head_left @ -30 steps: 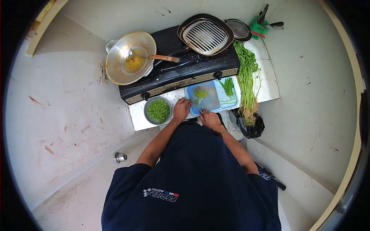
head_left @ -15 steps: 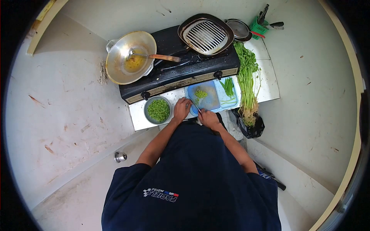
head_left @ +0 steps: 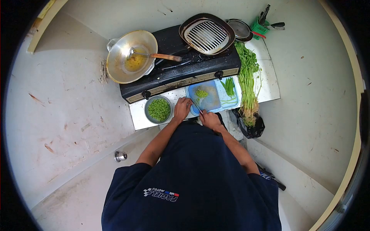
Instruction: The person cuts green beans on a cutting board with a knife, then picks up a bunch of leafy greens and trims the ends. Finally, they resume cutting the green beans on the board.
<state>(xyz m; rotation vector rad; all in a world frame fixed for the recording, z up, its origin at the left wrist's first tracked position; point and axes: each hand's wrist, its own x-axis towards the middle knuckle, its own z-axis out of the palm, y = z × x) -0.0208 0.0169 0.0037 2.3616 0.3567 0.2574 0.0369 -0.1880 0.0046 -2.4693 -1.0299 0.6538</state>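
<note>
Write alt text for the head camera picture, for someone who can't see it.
Seen from above, a person's right hand holds a knife over a blue cutting board bearing chopped greens, with the left hand at the board's left edge. A metal bowl of green pieces sits beside it, and a stove with a wok stands behind.

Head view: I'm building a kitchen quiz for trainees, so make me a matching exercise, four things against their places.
1. wok
2. metal bowl
3. blue cutting board
4. leafy greens

A. right of the board
B. on the stove, left side
C. under the knife
D. in front of the stove, left of the board

Pairs: 1-B, 2-D, 3-C, 4-A
</note>
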